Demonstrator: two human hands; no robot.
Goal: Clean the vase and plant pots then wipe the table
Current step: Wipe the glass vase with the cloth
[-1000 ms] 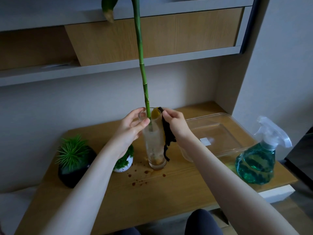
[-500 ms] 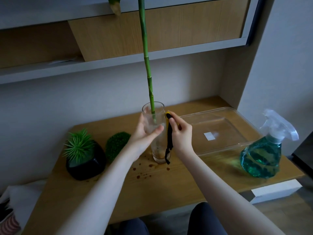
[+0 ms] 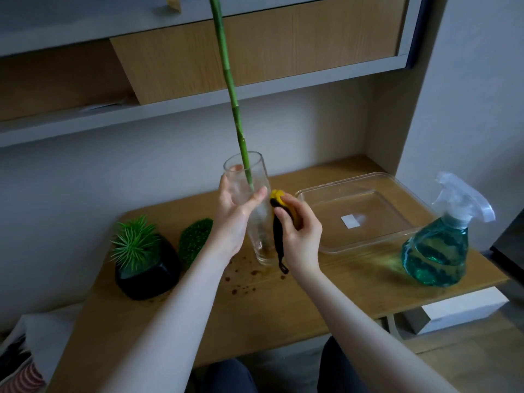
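A: Which step is this?

B: The vase, I'd say. The left hand (image 3: 231,215) wraps the upper half of the tall clear glass vase (image 3: 249,205), thumb across the front and fingers behind, and tilts it over the wooden table (image 3: 326,290). I can't tell whether its base rests on the top or hangs just above it. The right hand (image 3: 300,234) pinches a yellow sponge with a black scouring side (image 3: 279,219), fingers curled round it, and presses it to the vase's right wall.

A: Anything inside the glass?

B: A jointed green bamboo stalk (image 3: 232,100) rises straight out of the mouth, and there is brownish residue at the bottom.

A: What does the next move call for?

B: Probably rubbing along the smooth, slippery cylinder with the left grip kept firm. The long stalk makes it top-heavy.

A: And the rest?

B: A glossy black pot with a spiky green plant (image 3: 146,263) and a rounded, mossy-looking plant (image 3: 195,239) wait at the left. Brown spots (image 3: 241,282) dot the wood grain by the vase. To the right sit a clear rectangular plastic tray (image 3: 365,211) and a translucent spray bottle of teal liquid (image 3: 442,242).
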